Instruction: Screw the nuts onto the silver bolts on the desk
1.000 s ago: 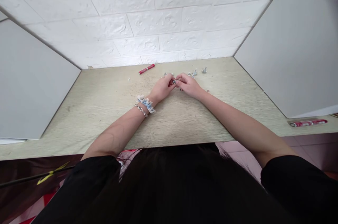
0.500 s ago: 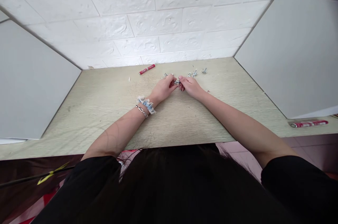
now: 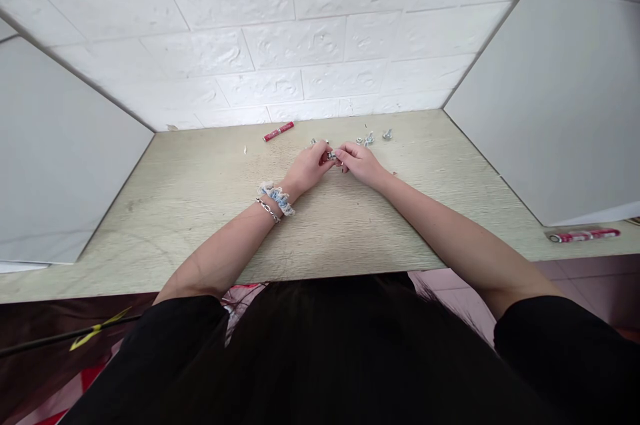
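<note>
No legible lettering, numbers or signs.

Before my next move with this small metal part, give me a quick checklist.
1. Left hand grip on the small metal part: ok, pinched.
2. Right hand on the part: ok, fingertips at its right end.
3. How the part fits together: cannot tell, too small and partly hidden.
4. Loose metal pieces within reach: ok, just beyond the right hand.
5. Red tube near the wall clear of both hands: ok, lying apart.
</note>
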Demonstrator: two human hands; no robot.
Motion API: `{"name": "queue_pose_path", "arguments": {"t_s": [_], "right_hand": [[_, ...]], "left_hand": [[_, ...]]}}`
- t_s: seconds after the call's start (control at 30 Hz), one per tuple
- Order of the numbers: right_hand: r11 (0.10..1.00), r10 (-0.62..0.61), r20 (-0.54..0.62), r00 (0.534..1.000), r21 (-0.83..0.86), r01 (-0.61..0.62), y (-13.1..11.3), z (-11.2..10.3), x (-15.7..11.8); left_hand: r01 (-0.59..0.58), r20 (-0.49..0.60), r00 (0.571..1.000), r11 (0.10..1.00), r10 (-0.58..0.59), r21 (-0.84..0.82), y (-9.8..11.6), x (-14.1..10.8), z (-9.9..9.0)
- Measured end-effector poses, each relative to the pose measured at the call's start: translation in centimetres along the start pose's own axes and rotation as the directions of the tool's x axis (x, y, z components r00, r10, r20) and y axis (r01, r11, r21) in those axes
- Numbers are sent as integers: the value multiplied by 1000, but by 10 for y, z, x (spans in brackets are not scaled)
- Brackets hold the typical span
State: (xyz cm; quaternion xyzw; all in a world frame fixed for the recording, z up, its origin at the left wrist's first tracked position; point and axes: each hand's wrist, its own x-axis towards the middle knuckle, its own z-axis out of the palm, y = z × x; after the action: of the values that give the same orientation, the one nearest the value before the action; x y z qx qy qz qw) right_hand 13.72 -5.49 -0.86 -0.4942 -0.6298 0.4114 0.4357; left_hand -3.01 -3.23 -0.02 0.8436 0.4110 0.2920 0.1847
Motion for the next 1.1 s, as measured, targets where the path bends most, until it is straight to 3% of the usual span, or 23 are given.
{"name": "queue_pose_path", "arguments": {"t_s": [0.37, 0.83, 1.1], "right_hand": [[998, 6, -10, 1000, 64, -5, -4, 0, -1], [988, -19, 17, 1000, -150, 21, -2, -1, 1], [996, 30, 55, 998, 86, -35, 4, 0, 5]], "left_hand": [[-23, 7, 1000, 1000, 23, -4, 3, -2, -1], [-19, 41, 999, 1000, 18, 23, 5, -1, -2], [-11, 25, 1000, 1000, 11, 16, 3, 0, 0]]}}
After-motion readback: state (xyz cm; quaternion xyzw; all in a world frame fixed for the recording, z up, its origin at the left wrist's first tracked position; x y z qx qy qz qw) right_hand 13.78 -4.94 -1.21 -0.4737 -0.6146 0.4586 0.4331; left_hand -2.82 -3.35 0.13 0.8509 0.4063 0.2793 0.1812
